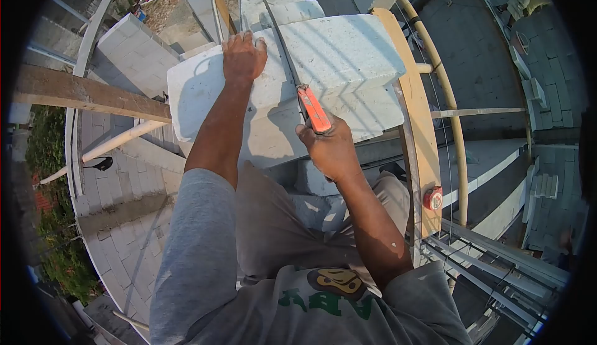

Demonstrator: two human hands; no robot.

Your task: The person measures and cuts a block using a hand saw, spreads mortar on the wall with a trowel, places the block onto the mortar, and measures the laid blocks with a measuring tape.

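A white aerated concrete block point(348, 50) lies in front of me on top of other pale blocks. My left hand point(244, 58) rests flat on its left part, fingers stretched toward the far edge. My right hand point(333, 149) is closed around the orange handle of a hand saw point(314, 110). The saw's long blade points away from me and lies across the block's top, to the right of my left hand. Whether the teeth sit in a cut, I cannot tell.
A red tape measure point(433, 197) lies on a wooden board point(418, 127) to the right, beside a bamboo pole point(454, 133). A timber beam point(93, 93) comes in from the left. Steel bars point(491, 283) run at lower right. More pale blocks point(320, 180) sit below, between my legs.
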